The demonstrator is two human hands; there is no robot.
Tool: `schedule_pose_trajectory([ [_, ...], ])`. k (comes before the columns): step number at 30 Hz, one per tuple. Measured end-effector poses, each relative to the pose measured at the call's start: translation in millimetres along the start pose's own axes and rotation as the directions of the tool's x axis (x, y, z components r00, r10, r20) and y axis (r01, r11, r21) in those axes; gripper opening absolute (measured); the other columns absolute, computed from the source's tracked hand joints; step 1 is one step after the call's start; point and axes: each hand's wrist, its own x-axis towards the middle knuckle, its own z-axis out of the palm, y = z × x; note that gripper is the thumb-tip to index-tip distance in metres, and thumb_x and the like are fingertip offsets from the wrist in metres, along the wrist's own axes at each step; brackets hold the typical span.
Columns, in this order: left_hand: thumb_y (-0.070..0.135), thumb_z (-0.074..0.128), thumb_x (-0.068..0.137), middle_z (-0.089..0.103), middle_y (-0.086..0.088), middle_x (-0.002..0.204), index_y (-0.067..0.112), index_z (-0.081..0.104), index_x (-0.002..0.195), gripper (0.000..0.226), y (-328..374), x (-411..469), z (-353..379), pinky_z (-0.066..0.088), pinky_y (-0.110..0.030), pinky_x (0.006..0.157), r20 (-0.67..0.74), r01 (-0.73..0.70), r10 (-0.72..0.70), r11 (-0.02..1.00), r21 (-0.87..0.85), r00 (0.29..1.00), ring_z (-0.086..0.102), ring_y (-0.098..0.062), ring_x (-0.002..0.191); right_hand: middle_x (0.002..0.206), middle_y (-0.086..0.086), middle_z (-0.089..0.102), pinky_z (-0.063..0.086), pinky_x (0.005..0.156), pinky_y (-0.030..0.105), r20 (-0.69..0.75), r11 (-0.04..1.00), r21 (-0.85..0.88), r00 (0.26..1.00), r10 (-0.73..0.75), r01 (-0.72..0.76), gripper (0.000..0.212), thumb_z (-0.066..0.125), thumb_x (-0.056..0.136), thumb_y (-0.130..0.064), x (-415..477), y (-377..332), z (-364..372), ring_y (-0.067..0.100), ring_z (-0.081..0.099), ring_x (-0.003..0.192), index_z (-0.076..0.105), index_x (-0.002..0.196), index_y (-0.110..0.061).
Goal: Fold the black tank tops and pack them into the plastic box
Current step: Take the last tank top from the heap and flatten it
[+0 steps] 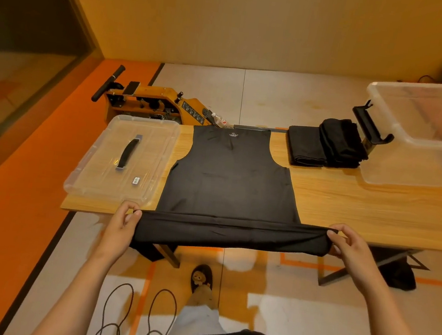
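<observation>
Black tank top (233, 179) flat on table (362, 200); left hand (123, 221) & right hand (349, 244) pinch hem corners.

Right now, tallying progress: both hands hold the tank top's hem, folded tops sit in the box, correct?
No. Head view: folded tops lie on the table beside the box. The left hand and right hand hold the hem of the tank top.
</observation>
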Motion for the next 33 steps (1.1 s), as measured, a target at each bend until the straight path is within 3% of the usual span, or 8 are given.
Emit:
schedule_pose_trajectory([
  [3,0.021,0.042,0.102,0.054,-0.014,0.078,0.021,0.048,0.093,0.011,0.8,-3.7,0.6,0.037,-0.030,0.056,0.009,-0.015,0.015,1.000,0.016,1.000,0.050,-0.024,0.070,0.093,0.026,0.064,0.050,0.069,0.036,0.011,1.000,0.002,1.000,0.001,-0.001,0.009,0.050,0.098,-0.014,-1.7,2.0,-0.4,0.033,0.064,0.084,0.056,0.097,-0.007],
  [10,0.022,0.040,0.103,0.050,-0.012,0.083,0.021,0.046,0.095,0.010,-2.0,-8.1,1.6,0.035,-0.030,0.055,0.003,-0.031,0.031,0.998,0.058,1.000,0.048,-0.022,0.069,0.096,0.019,0.061,0.048,0.070,0.040,0.039,0.999,0.027,0.999,0.035,-0.036,0.012,0.048,0.099,-0.018,-4.0,3.0,-0.4,0.034,0.060,0.090,0.055,0.093,-0.011],
  [16,0.021,0.039,0.103,0.049,-0.011,0.079,0.013,0.046,0.099,0.012,7.5,-1.2,3.5,0.033,-0.031,0.056,0.017,-0.050,0.049,0.997,0.051,0.999,0.046,-0.020,0.068,0.090,0.012,0.059,0.047,0.053,0.026,0.034,0.992,0.104,0.997,0.074,-0.077,0.016,0.044,0.101,-0.021,-0.8,-5.0,3.0,0.027,0.059,0.082,0.051,0.102,-0.006],
  [19,0.020,0.040,0.103,0.054,-0.010,0.081,0.009,0.048,0.100,0.014,10.4,5.5,2.2,0.036,-0.030,0.056,0.009,-0.056,0.055,0.998,0.033,0.998,0.051,-0.018,0.070,0.091,0.013,0.058,0.046,0.056,0.031,0.031,0.994,0.076,0.997,0.075,-0.077,0.019,0.043,0.101,-0.022,6.6,-7.0,4.9,0.026,0.058,0.081,0.050,0.105,-0.004],
  [22,0.021,0.041,0.103,0.055,-0.009,0.081,0.015,0.050,0.096,0.013,13.2,20.0,2.0,0.038,-0.031,0.058,-0.035,-0.067,0.068,0.997,0.043,0.997,0.052,-0.021,0.070,0.078,0.013,0.055,0.040,0.051,0.031,0.013,0.999,0.004,0.999,0.039,-0.039,0.016,0.044,0.101,-0.022,21.1,-10.9,6.4,0.023,0.052,0.064,0.052,0.101,-0.008],
  [27,0.019,0.039,0.103,0.060,-0.018,0.082,0.013,0.053,0.098,0.016,19.8,58.7,1.9,0.049,-0.039,0.063,-0.071,-0.092,0.098,0.993,0.072,0.993,0.057,-0.029,0.069,0.066,0.005,0.050,0.031,0.039,0.015,-0.053,1.000,-0.014,0.998,-0.018,0.017,0.015,0.048,0.100,-0.019,60.9,-25.4,16.2,0.002,0.042,0.043,0.055,0.091,-0.009],
  [31,0.013,0.044,0.102,0.061,-0.007,0.080,0.003,0.056,0.095,0.017,31.6,106.1,4.1,0.048,-0.017,0.057,-0.086,-0.106,0.111,0.992,0.060,0.990,0.058,-0.016,0.070,0.067,0.004,0.053,0.038,0.050,0.012,-0.109,0.996,-0.036,0.990,-0.088,0.085,0.019,0.057,0.096,-0.016,104.1,-43.8,22.5,0.000,0.047,0.050,0.055,0.077,-0.013],
  [33,0.012,0.048,0.100,0.062,-0.004,0.075,0.004,0.058,0.093,0.015,37.2,133.8,5.5,0.048,-0.013,0.056,-0.070,-0.098,0.102,0.993,0.060,0.992,0.058,-0.007,0.065,0.074,0.007,0.059,0.044,0.065,0.021,-0.131,0.997,-0.026,0.988,-0.082,0.079,0.017,0.059,0.094,-0.016,131.2,-50.9,24.9,0.008,0.054,0.065,0.060,0.078,-0.009],
])
